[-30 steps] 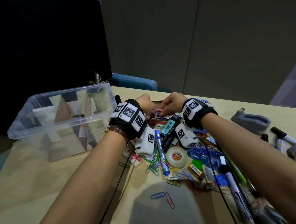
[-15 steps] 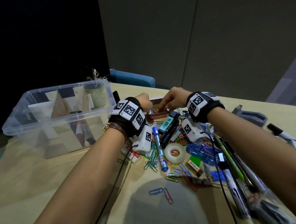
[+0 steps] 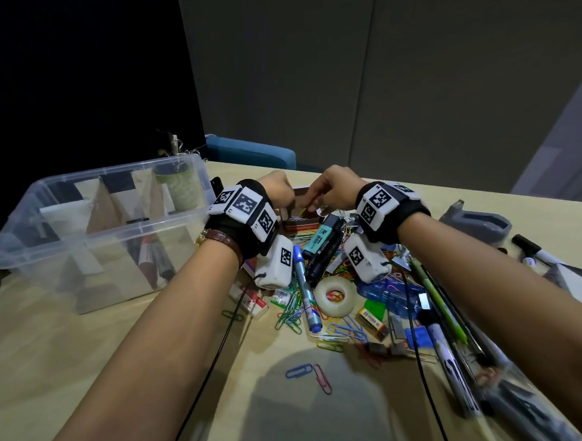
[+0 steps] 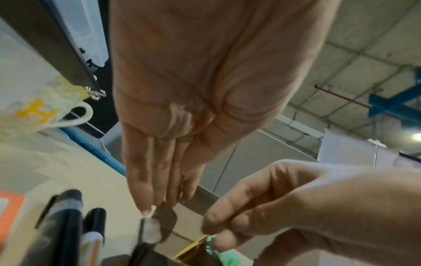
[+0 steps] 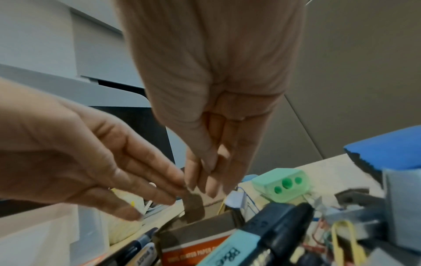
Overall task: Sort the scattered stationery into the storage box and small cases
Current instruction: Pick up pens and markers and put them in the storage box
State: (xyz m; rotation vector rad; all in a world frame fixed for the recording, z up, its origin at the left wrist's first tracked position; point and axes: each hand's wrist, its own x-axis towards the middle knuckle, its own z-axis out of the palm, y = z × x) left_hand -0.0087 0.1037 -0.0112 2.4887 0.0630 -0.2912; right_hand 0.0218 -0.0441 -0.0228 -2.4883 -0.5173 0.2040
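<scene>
A small red-and-brown paper clip box (image 3: 300,224) stands open at the far side of the stationery pile, seen close in the right wrist view (image 5: 193,246). My left hand (image 3: 277,194) reaches it from the left, and its straight fingers (image 4: 145,198) touch a brown side flap (image 4: 166,216) that stands upright (image 5: 193,205). My right hand (image 3: 315,201) comes from the right. Its thumb and fingers are pinched together (image 5: 209,187) at the box's rim (image 4: 218,232). What lies between them is hidden. The clear storage box (image 3: 113,227) with cardboard dividers sits to the left.
Nearer me lie a teal highlighter (image 3: 319,235), a blue marker (image 3: 305,287), a tape roll (image 3: 335,296) and several loose paper clips (image 3: 326,375). Pens (image 3: 442,313) run along the right, with a grey stapler (image 3: 477,224) beyond. A green sharpener (image 5: 282,185) sits behind the box.
Both hands have stayed at the paper clip box. The right fingers have come up from inside it to its rim, and the left fingers have straightened against the side flap.
</scene>
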